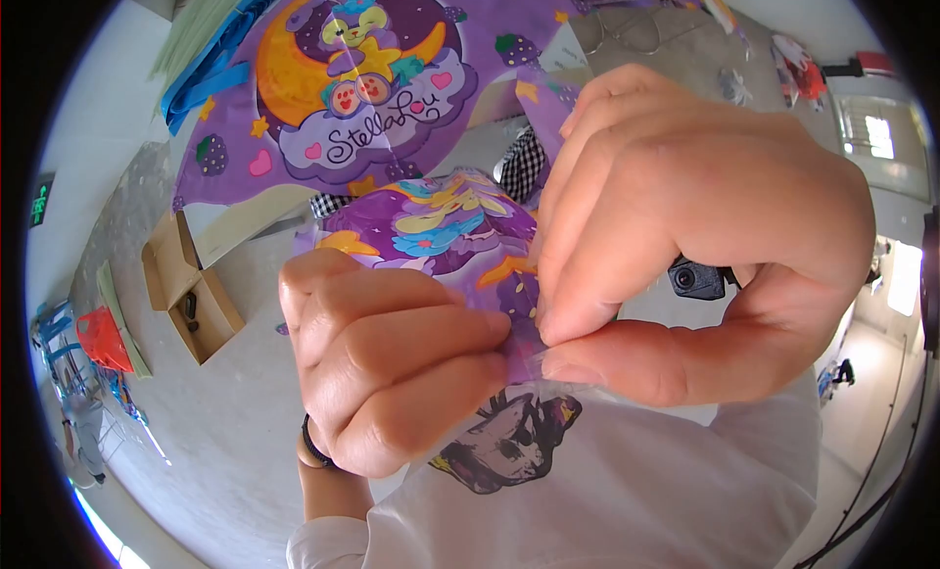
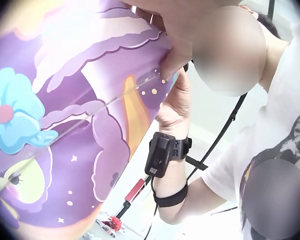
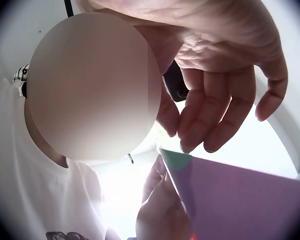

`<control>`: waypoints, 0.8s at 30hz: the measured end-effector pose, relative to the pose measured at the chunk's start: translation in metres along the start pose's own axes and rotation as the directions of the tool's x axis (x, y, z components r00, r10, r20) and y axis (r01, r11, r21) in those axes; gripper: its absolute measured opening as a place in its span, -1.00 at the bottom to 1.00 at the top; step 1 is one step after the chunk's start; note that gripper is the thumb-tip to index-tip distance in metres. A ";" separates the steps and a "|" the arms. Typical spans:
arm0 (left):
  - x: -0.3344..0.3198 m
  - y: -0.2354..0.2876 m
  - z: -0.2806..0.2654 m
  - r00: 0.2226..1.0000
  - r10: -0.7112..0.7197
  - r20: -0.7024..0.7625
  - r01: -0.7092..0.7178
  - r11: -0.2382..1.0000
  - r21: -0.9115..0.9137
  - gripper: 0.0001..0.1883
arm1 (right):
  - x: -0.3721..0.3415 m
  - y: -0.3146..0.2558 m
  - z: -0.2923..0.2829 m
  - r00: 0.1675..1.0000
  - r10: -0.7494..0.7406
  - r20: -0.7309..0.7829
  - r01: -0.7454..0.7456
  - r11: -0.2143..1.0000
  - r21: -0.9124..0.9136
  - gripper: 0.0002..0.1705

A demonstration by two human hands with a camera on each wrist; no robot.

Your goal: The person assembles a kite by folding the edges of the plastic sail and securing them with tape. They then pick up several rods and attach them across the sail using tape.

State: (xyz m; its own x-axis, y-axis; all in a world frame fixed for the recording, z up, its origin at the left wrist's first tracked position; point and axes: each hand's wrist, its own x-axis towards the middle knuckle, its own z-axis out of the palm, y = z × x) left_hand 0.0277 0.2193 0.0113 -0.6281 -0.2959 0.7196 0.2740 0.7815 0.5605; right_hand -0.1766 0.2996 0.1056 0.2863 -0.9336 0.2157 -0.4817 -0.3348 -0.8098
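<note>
A purple kite [image 1: 387, 89] printed with a cartoon rabbit, a moon and the words StellaLou spreads across the upper middle of the head view. Nearer my body, a folded-up part of the same purple print [image 1: 490, 275] reaches to both hands. My left hand [image 1: 392, 363] grips its edge with curled fingers, a black band at its wrist. Close beside it, thumb and forefinger of my right hand [image 1: 705, 216] pinch the edge, where a clear glint shows. The left wrist view shows the print [image 2: 80, 165] large, with a thin straight line across it. A green-tipped corner [image 3: 177, 160] shows in the right wrist view.
Blue ribbons [image 1: 211, 84] and pale green strips [image 1: 191, 40] lie by the kite's upper left. An open cardboard box [image 1: 162, 270] with a black item inside is on the grey floor [image 1: 211, 412]. A red item [image 1: 103, 339] lies at far left. Black-and-white checked cloth [image 1: 521, 165] shows under the kite.
</note>
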 end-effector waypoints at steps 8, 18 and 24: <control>0.012 -0.005 0.006 0.994 -0.101 -0.030 0.098 0.992 -0.076 -0.58 | 0.002 -0.001 -0.002 0.998 0.047 -0.036 -0.047 0.999 -0.011 -0.81; 0.032 -0.008 0.006 0.963 -0.258 -0.079 0.251 0.963 -0.096 -0.66 | 0.004 0.001 -0.002 0.976 0.095 -0.197 -0.113 0.990 -0.081 -0.75; 0.040 -0.009 0.008 0.936 -0.334 -0.109 0.306 0.928 -0.214 -0.66 | 0.006 0.011 -0.020 0.993 0.079 -0.092 -0.077 0.997 0.025 -0.58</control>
State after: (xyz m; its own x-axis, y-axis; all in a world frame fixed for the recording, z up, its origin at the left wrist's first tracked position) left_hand -0.0055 0.2048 0.0323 -0.6002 -0.5976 0.5316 0.2179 0.5174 0.8276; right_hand -0.1970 0.2876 0.1091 0.1699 -0.9649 0.2001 -0.4814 -0.2584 -0.8375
